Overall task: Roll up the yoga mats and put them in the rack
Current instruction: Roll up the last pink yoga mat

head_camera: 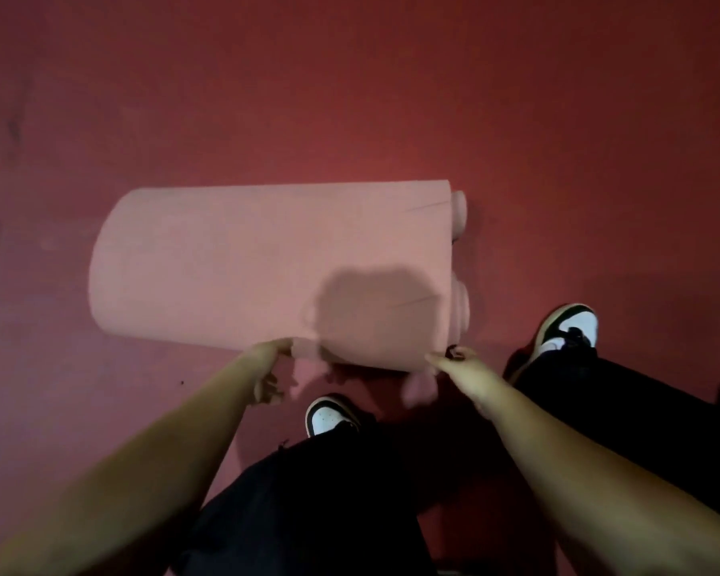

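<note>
A pink yoga mat (242, 259) lies on the dark red floor in front of me, a flat sheet draped over two rolled ends (459, 212) that stick out at its right side. My left hand (269, 370) grips the near edge of the mat, fingers curled under it. My right hand (454, 359) pinches the near right corner of the same edge. The lifted edge is blurred. No rack is in view.
The red floor (350, 97) stretches away on all sides of the mat. My feet in black-and-white sneakers stand close to it, one (329, 415) just below the near edge and one (568, 330) to its right.
</note>
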The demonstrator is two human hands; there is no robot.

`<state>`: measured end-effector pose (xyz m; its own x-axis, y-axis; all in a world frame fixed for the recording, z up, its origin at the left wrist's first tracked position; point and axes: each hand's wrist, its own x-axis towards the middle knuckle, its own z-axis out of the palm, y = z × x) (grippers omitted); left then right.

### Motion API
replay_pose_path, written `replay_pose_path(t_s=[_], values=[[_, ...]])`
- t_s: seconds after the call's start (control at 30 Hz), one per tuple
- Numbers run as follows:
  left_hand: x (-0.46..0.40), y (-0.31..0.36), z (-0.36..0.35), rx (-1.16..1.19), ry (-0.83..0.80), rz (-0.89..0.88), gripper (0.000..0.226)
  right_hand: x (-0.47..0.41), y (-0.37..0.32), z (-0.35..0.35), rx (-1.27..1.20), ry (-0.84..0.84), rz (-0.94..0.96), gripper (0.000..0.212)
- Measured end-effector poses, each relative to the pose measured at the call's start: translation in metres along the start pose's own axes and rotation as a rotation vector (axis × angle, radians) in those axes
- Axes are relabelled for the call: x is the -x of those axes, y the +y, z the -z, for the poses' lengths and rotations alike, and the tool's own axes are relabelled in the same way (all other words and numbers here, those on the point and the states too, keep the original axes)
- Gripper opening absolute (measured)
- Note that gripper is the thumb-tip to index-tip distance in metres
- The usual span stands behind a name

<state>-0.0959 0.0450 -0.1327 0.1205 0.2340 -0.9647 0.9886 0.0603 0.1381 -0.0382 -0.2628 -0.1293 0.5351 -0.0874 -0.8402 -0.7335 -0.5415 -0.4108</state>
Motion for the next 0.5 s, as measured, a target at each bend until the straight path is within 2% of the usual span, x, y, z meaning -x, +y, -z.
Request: replay_pose_path(t_s=[0.07,0.17,0.23,0.3,0.37,0.43,0.5], values=[[-0.02,-0.006,-0.004,0.219,-0.019,0.032,0.039,-0.013,0.004,-0.012,-0.004,-0.03,-0.006,0.037],[-0.035,-0.005,-0.01,0.531,-0.1,-0.028,0.041,-0.022,0.0,-0.016,0.011,-0.046,0.016,0.018],[-0.032,0.0,-0.011,0.639,-0.078,-0.06,0.04,-0.028,-0.007,-0.011,-0.045,-0.08,0.035,0.01],[-0.023,0.01,-0.011,0.68,-0.026,-0.096,0.043,-0.027,-0.024,0.0,-0.089,-0.124,0.057,0.014],[-0.011,0.028,-0.009,0.709,0.013,-0.147,0.041,-0.027,-0.054,0.014,-0.094,-0.171,0.079,0.02],[0.006,0.056,-0.001,0.797,0.02,-0.255,0.031,-0.026,-0.111,0.034,-0.122,-0.14,0.144,0.019],[0.022,0.094,0.011,0.84,0.063,-0.51,0.02,-0.029,-0.191,0.058,-0.26,-0.064,0.274,0.014]])
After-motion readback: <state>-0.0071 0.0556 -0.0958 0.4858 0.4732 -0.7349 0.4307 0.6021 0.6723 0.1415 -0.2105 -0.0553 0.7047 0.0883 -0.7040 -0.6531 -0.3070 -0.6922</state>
